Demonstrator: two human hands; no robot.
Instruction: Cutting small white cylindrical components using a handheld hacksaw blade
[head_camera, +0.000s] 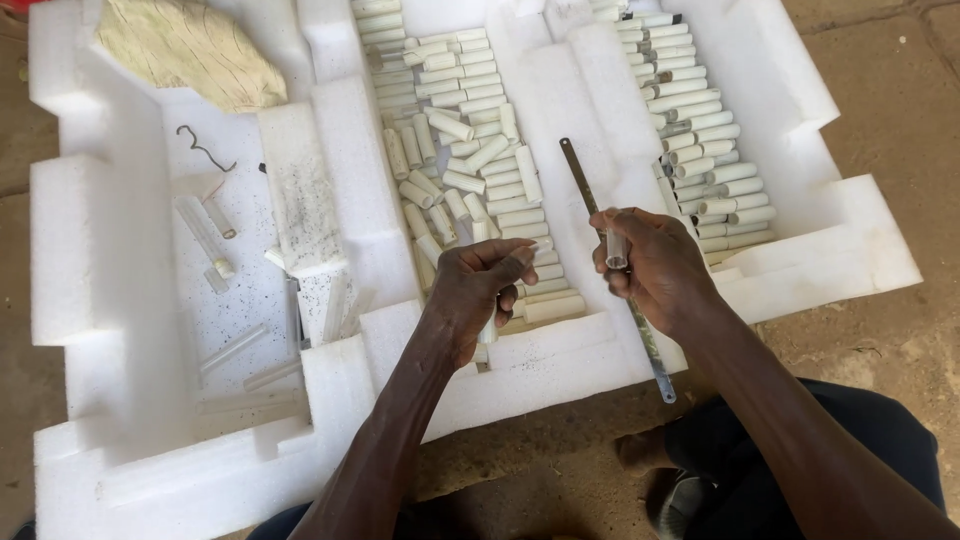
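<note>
Short white tube (617, 250) sits upright in the right hand (655, 265), fingers curled shut round it and round a thin metal saw blade (600, 215) crossing the palm. Beneath lies a white foam tray (860, 250) on bare dirt ground (900, 120). Left of the tube, the left hand (475, 295) pinches another tube (540, 243) over the tray's loose tubes (470, 170)

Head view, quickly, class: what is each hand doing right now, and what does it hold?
Left hand: closed, pinching a small white tube by its fingertips.
Right hand: closed, holding a short clear tube and a thin metal saw blade.
</note>
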